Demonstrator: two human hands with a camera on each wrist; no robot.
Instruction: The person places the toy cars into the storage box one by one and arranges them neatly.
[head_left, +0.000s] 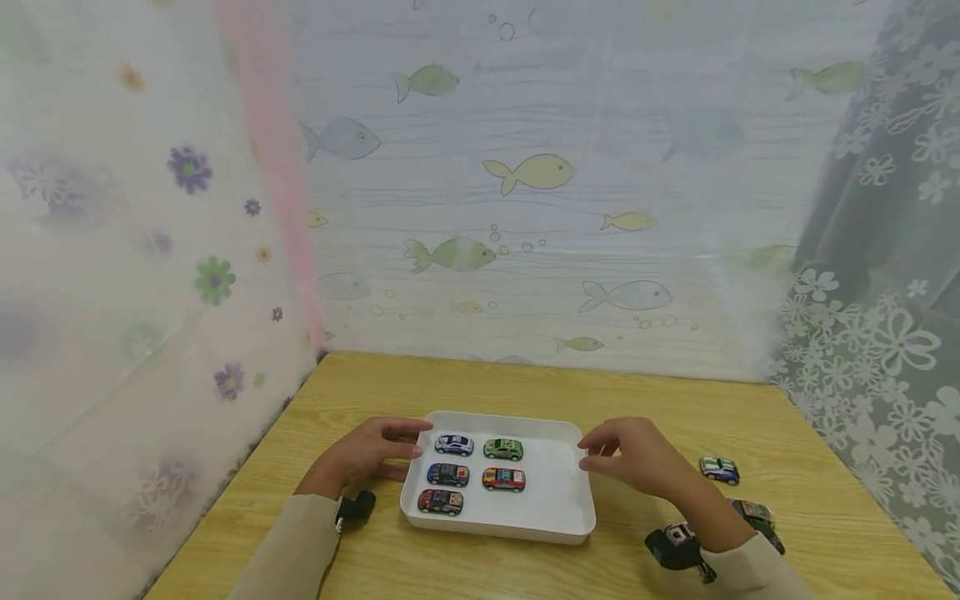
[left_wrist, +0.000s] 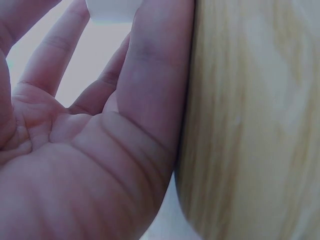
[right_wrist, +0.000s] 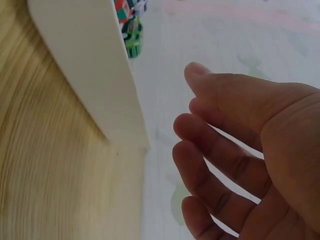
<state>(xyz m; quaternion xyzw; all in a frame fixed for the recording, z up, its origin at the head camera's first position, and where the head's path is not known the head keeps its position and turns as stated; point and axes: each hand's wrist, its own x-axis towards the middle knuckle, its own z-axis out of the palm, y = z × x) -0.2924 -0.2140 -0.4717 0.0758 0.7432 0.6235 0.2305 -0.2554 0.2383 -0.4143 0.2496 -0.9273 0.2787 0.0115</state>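
A white tray (head_left: 558, 500) lies on the table. Several toy cars stand in its left and middle part, among them a white one (head_left: 453, 445), a green one (head_left: 503, 450), a dark blue one (head_left: 448, 475), a red-and-yellow one (head_left: 504, 479) and a dark red one (head_left: 440, 502). My left hand (head_left: 371, 450) is at the tray's left side, fingers loosely bent, its edge against the tabletop. At the right rim, my right hand (head_left: 637, 454) hovers with fingers loosely curved; the right wrist view shows a gap between them and the tray wall (right_wrist: 85, 55). Neither hand holds anything.
To the right of the tray, a white-and-blue toy car (head_left: 720, 470) stands on the wooden table (head_left: 517, 575). Another car (head_left: 752, 512) is partly hidden by my right wrist. Printed curtains (head_left: 540, 275) enclose the table at the back and sides.
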